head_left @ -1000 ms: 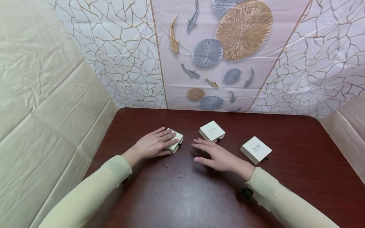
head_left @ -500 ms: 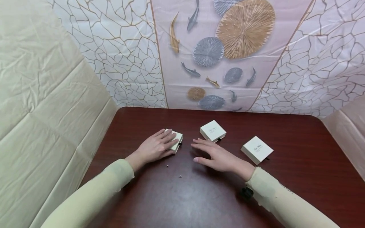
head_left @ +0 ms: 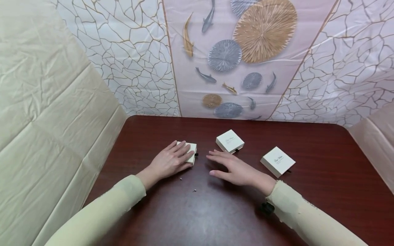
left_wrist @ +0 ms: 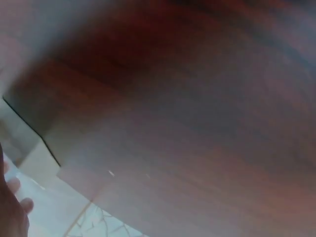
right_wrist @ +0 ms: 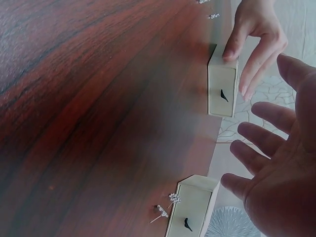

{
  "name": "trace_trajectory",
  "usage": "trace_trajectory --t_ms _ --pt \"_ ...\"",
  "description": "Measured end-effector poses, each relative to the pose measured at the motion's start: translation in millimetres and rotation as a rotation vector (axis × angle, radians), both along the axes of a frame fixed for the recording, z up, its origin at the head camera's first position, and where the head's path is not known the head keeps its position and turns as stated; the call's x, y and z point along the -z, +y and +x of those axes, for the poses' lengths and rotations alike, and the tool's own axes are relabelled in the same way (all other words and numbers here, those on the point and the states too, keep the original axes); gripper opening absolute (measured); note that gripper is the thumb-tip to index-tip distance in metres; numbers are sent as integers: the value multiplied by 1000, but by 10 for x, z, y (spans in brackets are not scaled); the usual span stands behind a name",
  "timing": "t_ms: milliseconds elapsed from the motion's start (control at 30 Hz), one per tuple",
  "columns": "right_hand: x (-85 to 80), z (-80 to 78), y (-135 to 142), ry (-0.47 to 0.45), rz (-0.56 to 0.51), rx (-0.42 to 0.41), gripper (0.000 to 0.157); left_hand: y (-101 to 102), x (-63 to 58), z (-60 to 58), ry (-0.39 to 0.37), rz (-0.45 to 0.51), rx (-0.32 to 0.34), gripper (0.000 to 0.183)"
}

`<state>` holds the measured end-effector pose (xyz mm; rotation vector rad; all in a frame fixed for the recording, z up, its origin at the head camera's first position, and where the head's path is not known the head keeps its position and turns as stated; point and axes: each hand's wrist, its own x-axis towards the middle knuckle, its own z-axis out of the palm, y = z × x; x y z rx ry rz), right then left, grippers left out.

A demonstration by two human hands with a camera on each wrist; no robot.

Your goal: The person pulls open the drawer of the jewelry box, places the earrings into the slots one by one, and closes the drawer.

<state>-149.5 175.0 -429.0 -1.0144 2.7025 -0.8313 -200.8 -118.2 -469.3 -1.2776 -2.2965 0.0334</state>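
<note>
My left hand (head_left: 169,160) rests with its fingers over the top of a small white box (head_left: 194,149). In the right wrist view its thumb (right_wrist: 232,52) touches the side of that box, which has a black pull tab (right_wrist: 224,95). My right hand (head_left: 232,169) is raised above the table with extended fingers (right_wrist: 261,143) and holds nothing. Just beyond its fingertips stands a second white box (head_left: 230,140). Two sparkly stud earrings (right_wrist: 174,198) lie beside that box; in the head view my right hand hides them. Two other tiny studs (head_left: 195,190) lie nearer me.
A third white box (head_left: 278,162) with printed lettering sits to the right, beyond my right wrist. All stand on a dark red wooden table (head_left: 197,218). Patterned cloth (head_left: 147,61) hangs behind it, and plain cloth (head_left: 61,136) borders the left. The left wrist view is mostly blurred tabletop.
Under my left hand the box has turned, so its tab side now faces more directly right. The left hand has shifted slightly right along with it. My right hand stays in place.
</note>
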Motion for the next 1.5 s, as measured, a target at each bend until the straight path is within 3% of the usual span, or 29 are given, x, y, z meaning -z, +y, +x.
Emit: trace_trajectory --t_ms 267,633,1133,1500 --pt "10 -7 10 0 19 11 60 -105 12 -79 -27 -3 125 50" --pt "0 2 3 3 20 12 60 -107 16 -90 -47 31 193 49" --pt "-20 -25 -17 9 27 6 60 -134 61 -148 -84 33 214 48" --pt "-51 -180 -133 119 67 10 55 -130 59 -170 -65 34 220 47"
